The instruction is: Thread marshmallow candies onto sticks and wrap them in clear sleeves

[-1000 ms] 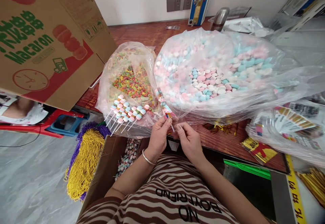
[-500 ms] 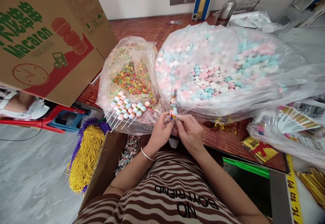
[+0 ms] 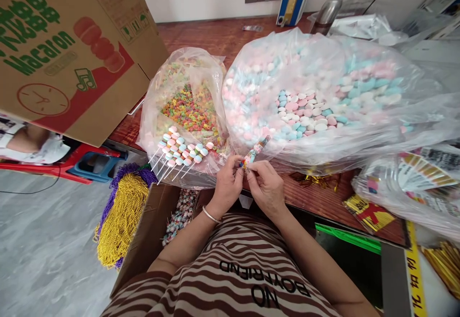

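Observation:
My left hand (image 3: 227,184) and my right hand (image 3: 265,186) meet at the table's near edge, both pinching the lower end of a wrapped candy skewer (image 3: 256,152). The skewer tilts up and to the right, its tip over the big clear bag of pink, blue and white candies (image 3: 316,101). A smaller clear bag of colourful ring candies (image 3: 189,108) stands to the left. Several finished candy skewers (image 3: 181,153) lie fanned on its front.
A Macaron cardboard box (image 3: 72,49) leans at the upper left. An open carton with wrapped skewers (image 3: 179,214) sits below the table beside a heap of gold and purple beads (image 3: 122,216). Printed wrappers in plastic (image 3: 413,178) and gold twist ties (image 3: 312,179) lie right.
The skewer swung from leaning left, through upright, to leaning right. My right hand closed in onto its lower end beside my left hand.

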Action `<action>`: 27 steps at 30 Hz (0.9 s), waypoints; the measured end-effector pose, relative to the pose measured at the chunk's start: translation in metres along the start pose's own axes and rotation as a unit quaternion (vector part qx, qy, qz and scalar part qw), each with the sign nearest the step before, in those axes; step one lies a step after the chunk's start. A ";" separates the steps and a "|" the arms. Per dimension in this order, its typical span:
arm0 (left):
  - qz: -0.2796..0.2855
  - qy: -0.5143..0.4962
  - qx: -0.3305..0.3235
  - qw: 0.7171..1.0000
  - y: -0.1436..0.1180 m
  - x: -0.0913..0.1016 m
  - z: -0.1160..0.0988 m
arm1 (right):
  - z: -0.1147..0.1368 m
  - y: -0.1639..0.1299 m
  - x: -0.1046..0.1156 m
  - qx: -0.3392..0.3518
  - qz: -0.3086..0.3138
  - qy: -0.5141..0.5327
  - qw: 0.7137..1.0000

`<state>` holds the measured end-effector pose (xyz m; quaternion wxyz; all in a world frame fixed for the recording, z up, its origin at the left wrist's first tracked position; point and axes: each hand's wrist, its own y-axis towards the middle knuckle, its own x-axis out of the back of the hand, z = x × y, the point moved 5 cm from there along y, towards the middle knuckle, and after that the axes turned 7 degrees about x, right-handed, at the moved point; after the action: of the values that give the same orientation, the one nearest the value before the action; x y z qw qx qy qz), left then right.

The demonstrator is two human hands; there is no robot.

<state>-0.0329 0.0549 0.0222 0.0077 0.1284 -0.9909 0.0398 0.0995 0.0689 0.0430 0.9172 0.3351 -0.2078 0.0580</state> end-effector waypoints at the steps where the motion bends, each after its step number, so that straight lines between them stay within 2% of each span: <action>1: 0.001 -0.021 0.016 1.000 0.001 0.000 0.002 | 0.000 0.000 0.000 0.000 0.003 0.004 1.000; 4: 0.010 -0.074 0.055 0.996 0.002 -0.002 0.007 | -0.002 -0.001 0.001 -0.004 -0.005 0.011 1.000; 7: 0.010 -0.055 0.051 0.997 0.005 -0.004 0.011 | -0.002 -0.004 0.001 0.007 -0.002 0.011 1.000; 12: -0.014 0.106 -0.011 0.994 0.010 -0.003 0.007 | -0.006 -0.012 0.003 0.008 0.003 -0.015 1.000; 15: 0.047 0.224 -0.068 0.971 0.011 -0.010 -0.002 | -0.009 -0.015 0.006 0.011 0.001 -0.027 1.000; 18: 0.090 0.274 -0.120 0.950 0.011 -0.019 -0.008 | -0.009 -0.015 0.009 0.026 0.012 -0.042 0.999; 22: 0.055 0.230 -0.103 0.966 0.013 -0.023 -0.001 | -0.006 -0.014 0.012 0.062 0.034 -0.066 0.995; 24: 0.034 0.169 -0.071 0.982 0.013 -0.025 0.007 | -0.004 -0.014 0.013 0.072 0.032 -0.071 0.994; 27: 0.032 0.046 -0.011 0.998 0.010 -0.031 0.016 | -0.002 -0.016 0.011 0.078 0.024 -0.069 0.994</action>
<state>-0.0051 0.0709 0.0044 0.0531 0.0948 -0.9935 0.0351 0.1141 0.0573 0.0366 0.8702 0.4036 -0.2731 0.0730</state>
